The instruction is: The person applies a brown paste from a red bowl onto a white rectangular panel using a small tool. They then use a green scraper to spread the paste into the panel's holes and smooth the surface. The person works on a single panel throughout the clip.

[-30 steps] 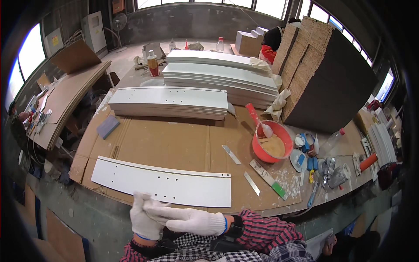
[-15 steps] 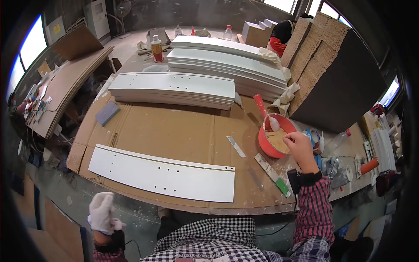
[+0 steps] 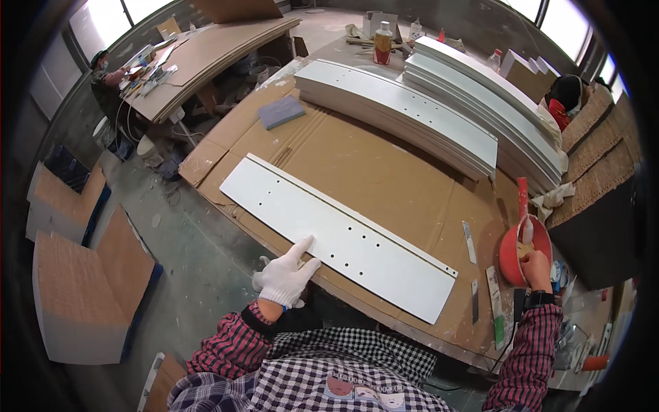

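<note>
A long white panel with small drilled holes lies flat on the cardboard near the table's front edge. My left hand, in a white glove, rests its outstretched fingers on the panel's near edge. At the right, my bare right hand reaches into a red bowl holding tan paste. Its fingers are pinched together; what they hold, if anything, is hidden. A red-handled tool leans on the bowl's far rim, beside a white rounded piece.
Stacked white panels stand behind. A grey-purple sanding block lies at the far left of the cardboard. Flat blades and a green-ended scraper lie left of the bowl. A co-worker is at another bench.
My left hand has come from beside the table onto the panel, its fingers now extended. My right hand has lowered into the bowl. The view has turned left.
</note>
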Demonstrator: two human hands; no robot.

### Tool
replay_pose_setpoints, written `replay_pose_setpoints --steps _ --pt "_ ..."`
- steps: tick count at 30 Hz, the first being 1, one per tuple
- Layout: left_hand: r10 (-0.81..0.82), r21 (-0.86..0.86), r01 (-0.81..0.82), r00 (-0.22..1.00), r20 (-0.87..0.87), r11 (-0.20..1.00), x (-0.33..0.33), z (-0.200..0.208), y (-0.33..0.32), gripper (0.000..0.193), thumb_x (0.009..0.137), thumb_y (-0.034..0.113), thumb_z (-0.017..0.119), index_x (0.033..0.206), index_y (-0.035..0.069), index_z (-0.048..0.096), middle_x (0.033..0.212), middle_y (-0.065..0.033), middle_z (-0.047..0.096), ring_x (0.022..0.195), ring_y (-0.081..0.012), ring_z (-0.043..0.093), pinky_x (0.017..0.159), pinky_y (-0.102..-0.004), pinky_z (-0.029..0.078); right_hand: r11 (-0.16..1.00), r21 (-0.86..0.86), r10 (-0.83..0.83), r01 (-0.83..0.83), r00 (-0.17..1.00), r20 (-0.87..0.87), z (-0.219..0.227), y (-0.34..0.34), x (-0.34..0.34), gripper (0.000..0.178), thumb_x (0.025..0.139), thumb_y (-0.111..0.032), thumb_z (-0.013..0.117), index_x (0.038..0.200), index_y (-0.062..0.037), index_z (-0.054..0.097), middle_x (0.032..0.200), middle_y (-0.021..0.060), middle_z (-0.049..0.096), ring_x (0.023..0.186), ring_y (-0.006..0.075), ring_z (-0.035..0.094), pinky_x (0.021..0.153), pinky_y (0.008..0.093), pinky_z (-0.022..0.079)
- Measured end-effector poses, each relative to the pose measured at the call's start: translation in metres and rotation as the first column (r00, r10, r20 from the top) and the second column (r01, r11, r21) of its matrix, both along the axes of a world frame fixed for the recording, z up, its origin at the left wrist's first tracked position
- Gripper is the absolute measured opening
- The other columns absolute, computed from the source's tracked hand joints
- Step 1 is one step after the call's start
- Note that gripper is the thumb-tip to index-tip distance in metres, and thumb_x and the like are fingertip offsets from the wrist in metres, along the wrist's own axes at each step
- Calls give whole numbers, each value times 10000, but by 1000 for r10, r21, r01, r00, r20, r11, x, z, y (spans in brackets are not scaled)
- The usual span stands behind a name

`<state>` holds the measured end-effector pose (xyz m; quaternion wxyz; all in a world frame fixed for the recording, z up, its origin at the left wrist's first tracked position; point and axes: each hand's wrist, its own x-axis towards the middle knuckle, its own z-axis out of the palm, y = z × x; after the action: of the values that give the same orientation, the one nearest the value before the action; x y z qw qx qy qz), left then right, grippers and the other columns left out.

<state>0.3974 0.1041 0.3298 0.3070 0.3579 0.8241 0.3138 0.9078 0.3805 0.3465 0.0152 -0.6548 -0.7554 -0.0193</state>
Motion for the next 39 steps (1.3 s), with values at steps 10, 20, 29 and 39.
replay_pose_setpoints --steps 10,20,29,39 --pt "66 -11 -66 950 304 998 5 11 6 542 932 237 680 1437 108 533 684 -30 638 445 -118 602 486 -279 523 984 -114 -170 134 893 -416 38 -16 -15 165 845 -126 711 897 25 752 685 55 683 662 98 641 611 263 487" --pt "-52 67 49 997 57 997 -2 -10 3 515 929 261 668 1412 117 561 684 -44 633 471 -138 630 506 -274 541 838 -226 148 -496 606 -782 35 -125 -233 103 866 -85 739 933 -9 756 830 66 707 767 143 652 681 274 496" --pt "-74 83 71 997 32 994 -3 -2 2 491 933 293 649 1391 129 586 644 -54 638 425 -147 618 531 -266 541 754 -41 486 -655 600 -635 -5 -161 -304 68 841 -125 751 882 -73 765 845 78 719 759 262 686 660 345 545" --pt "-92 170 92 996 -10 981 -8 -16 -1 479 932 260 653 1385 119 589 601 -32 600 419 -139 612 474 -265 518 707 105 648 -699 582 -491 -12 -171 -308 137 840 -75 718 972 -90 754 875 72 708 793 265 678 676 361 548"
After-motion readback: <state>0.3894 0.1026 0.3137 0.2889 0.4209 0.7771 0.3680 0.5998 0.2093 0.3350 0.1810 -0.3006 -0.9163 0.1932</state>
